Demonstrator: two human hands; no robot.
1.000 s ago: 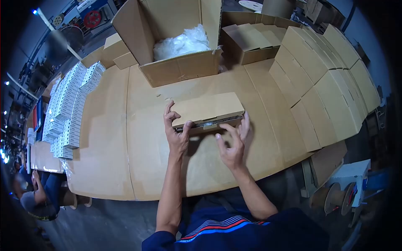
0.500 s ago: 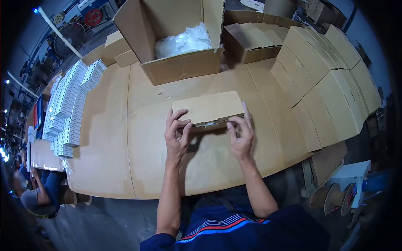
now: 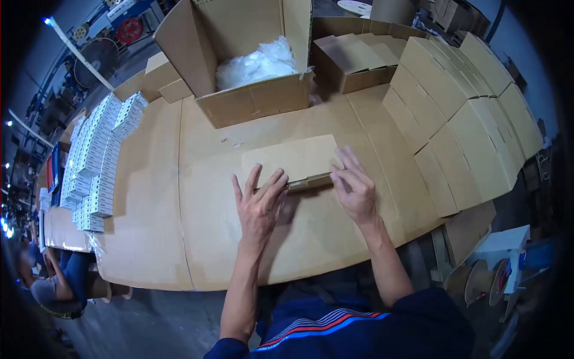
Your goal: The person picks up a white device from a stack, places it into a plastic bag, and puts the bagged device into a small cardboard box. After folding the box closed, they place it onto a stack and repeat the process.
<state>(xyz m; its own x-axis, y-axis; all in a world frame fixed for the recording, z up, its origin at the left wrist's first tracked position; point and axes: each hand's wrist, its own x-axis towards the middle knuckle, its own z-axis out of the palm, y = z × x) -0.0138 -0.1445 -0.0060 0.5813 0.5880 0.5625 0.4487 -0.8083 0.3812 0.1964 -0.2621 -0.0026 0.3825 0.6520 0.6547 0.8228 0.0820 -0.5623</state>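
A small flat brown cardboard box lies in front of me with its lid down and its front edge towards me. At the left part of that edge, my left hand has its fingers spread, the fingertips touching the lid's edge; its thumb is mostly hidden. By the right front corner is my right hand, its thumb and forefinger close to the corner and its other fingers stretched out and slightly blurred. Along the front edge, a flap and a small pale patch show between the hands. The box's contents are hidden.
Behind the box stands a large open carton with clear plastic bags inside. Stacked brown boxes line the right side. Small white printed boxes are piled at the left. Another person sits at the far left.
My left hand's fingers have spread and shifted right along the front edge. My right hand has moved slightly right and down. The lid's front edge now sits lower, and the front gap looks narrower.
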